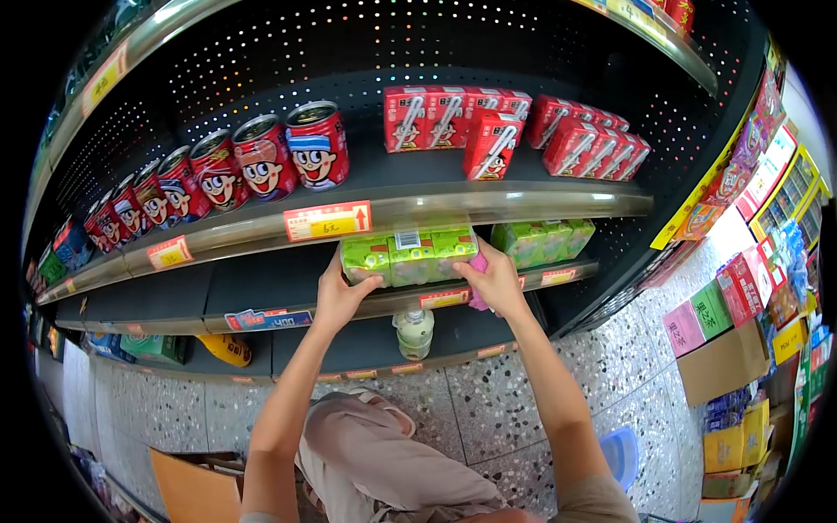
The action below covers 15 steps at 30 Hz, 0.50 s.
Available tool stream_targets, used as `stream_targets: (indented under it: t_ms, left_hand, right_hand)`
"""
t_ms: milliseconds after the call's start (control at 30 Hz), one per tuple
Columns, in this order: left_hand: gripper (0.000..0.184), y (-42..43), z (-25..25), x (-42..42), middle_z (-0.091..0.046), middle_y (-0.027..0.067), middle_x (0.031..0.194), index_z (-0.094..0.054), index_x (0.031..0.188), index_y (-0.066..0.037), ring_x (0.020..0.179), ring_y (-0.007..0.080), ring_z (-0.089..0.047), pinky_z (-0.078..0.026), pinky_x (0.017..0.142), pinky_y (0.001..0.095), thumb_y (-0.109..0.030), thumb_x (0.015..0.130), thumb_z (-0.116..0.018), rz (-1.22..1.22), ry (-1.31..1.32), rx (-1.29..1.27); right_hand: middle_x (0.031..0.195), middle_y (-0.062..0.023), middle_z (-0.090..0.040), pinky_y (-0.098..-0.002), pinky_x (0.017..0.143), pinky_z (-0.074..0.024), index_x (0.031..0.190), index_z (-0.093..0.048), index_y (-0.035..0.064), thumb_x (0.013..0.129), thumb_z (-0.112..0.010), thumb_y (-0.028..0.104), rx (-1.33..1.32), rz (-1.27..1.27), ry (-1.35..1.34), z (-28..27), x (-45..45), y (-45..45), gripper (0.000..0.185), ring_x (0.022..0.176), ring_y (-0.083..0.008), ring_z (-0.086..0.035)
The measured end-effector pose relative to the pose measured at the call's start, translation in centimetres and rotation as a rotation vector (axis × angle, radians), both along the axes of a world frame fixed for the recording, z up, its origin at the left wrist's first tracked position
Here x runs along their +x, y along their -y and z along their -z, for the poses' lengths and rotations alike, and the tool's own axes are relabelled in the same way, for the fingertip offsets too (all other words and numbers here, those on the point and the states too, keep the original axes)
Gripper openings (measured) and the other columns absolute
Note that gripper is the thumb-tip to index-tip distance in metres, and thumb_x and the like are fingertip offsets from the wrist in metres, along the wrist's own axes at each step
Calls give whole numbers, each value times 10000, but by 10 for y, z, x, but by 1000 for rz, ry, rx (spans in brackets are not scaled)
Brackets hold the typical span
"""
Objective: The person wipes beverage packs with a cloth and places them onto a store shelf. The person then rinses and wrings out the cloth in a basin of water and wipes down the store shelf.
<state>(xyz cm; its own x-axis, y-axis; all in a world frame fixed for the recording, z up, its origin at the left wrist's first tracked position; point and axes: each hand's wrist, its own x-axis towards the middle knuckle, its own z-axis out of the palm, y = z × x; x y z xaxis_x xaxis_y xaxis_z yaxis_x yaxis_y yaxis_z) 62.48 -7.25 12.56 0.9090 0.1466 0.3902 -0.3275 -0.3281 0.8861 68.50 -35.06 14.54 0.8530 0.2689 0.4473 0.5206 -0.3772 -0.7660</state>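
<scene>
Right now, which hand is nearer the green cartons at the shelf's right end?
Right. The right hand is just left of those green cartons; the left hand grips the green pack's far end.

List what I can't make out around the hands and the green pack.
All in the head view:
- Far side of the held green pack: hidden by its near side.
- Fingertips, thumbs aside, of the left hand and right hand: behind the pack.
- Part of the pink item: covered by the right hand.
- Digits under the barcode: too small.
</scene>
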Motion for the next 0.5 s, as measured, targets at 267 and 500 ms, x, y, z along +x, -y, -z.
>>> stream_targets:
  t_ms: [267, 500]
  left_hand:
    - [768, 8, 12, 17, -633, 177, 1225, -412, 1394, 1, 1139, 256, -614, -458, 976, 347, -174, 750, -792, 6, -125, 66]
    - [815, 0, -14, 9, -619, 212, 1233, -384, 1404, -5, 1155, 341, -601, -479, 970, 388, -235, 740, -797, 16, -248, 350]
  right_hand:
    - [1083, -226, -671, -411, 872, -500, 1339, -527, 51, 816, -704, 232, -67, -2, -24, 21, 24, 10, 581, 1028, -403, -630]
    - [1003, -216, -684, -449, 798, -519, 1210, -612, 24, 798, -726, 267, -183, 94, -171, 16, 18, 9, 492, 932, -405, -650]
